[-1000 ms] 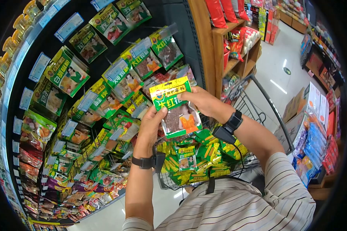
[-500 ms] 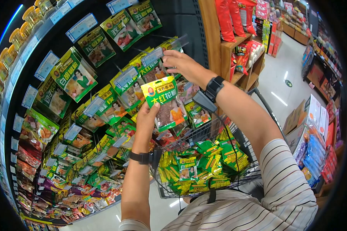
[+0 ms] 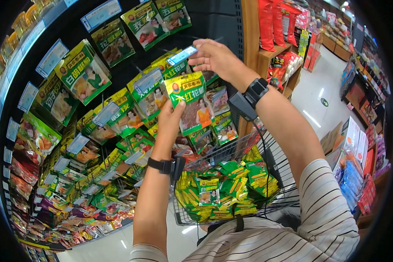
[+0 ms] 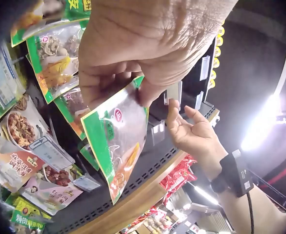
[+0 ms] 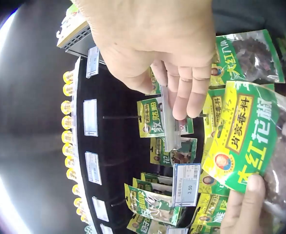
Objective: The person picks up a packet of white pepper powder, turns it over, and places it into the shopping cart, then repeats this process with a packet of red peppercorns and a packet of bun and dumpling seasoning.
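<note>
My left hand point(image 3: 170, 118) pinches a green and yellow packet of dried Sichuan pepper point(image 3: 188, 109) by its left edge, thumb on the front. Its printed front faces up in the head view; the left wrist view shows the back of the packet point(image 4: 114, 139). Ahead and to the right, my right hand point(image 3: 218, 57) reaches in with fingers extended beside a clear price tag holder point(image 3: 182, 56). In the right wrist view that tag holder point(image 5: 169, 119) appears edge-on between thumb and fingers. Similar pepper packets point(image 5: 250, 56) hang behind, partly hidden by the hands.
Hooks of spice packets point(image 3: 83, 74) with price tags fill the rack at left. A wire shopping cart point(image 3: 288, 183) below holds many green and yellow packets point(image 3: 231, 179). A wooden shelf point(image 3: 270, 56) with red bags stands at right, stacked boxes point(image 3: 347, 139) beyond the aisle.
The right hand has let go of the packet and moved up to the hanging row's price tag, which now tilts. The left hand keeps the packet, turned upright and closer to the rack.
</note>
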### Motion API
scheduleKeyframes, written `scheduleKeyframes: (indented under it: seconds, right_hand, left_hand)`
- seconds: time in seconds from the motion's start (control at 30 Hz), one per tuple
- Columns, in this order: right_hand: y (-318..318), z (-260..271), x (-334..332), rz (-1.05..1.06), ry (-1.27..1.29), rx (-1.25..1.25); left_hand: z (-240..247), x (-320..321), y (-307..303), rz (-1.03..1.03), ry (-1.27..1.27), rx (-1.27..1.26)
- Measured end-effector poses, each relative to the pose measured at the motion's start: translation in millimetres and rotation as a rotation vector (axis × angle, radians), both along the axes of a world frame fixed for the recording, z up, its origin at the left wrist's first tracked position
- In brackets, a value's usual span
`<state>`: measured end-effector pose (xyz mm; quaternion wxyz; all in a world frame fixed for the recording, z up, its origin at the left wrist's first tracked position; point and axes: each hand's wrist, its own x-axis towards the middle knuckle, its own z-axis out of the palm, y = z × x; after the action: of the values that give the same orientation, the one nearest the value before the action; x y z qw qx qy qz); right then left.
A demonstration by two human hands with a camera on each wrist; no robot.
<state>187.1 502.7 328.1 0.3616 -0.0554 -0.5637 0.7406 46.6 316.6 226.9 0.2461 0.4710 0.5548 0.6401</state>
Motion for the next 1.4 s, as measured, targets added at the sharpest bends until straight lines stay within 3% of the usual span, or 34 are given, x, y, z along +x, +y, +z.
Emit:
scheduleKeyframes:
  seconds: [0.3, 0.83, 1.07, 1.33, 1.4]
  right_hand:
    - [1, 22, -4, -0.052, -0.087, 0.192]
    - [-2, 22, -8, -0.077, -0.094, 0.145]
    - [-7, 11, -1, -0.050, -0.074, 0.113]
    - [-28, -17, 13, -0.046, -0.090, 0.027]
    - [-33, -28, 22, -0.024, -0.105, -0.006]
  left_hand:
    - [7, -4, 34, 0.026, 0.013, 0.126]
    - [3, -30, 73, 0.057, -0.079, 0.190]
    - [-19, -66, 102, 0.440, 0.255, 0.024]
    - [-3, -63, 88, 0.416, 0.272, -0.201]
    - [-12, -57, 79, 0.466, 0.332, -0.048]
